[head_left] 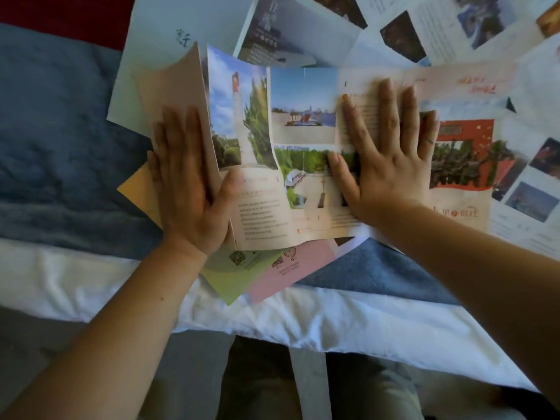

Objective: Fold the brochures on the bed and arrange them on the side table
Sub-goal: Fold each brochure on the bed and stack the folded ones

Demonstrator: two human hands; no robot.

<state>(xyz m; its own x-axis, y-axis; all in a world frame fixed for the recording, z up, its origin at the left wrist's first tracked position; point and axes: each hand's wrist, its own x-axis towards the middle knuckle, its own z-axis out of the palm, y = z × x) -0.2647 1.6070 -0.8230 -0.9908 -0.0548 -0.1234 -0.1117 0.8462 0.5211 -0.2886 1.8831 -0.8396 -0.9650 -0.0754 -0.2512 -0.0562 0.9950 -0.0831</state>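
A long multi-panel brochure [303,116] with landscape photos lies spread across the bed in front of me. Its left end panel [178,86] is lifted up and curls over toward the middle. My left hand [188,183] holds that raised panel, fingers straight along its beige back and thumb on the printed inner side. My right hand [385,153] presses flat, fingers spread, on the brochure's middle panels. A pink and green brochure [272,274] lies underneath at the front.
Several other unfolded brochures [424,31] cover the bed at the back and right. A blue blanket [60,147] lies to the left over a white sheet [303,316] at the bed's front edge. My legs show below. No side table is in view.
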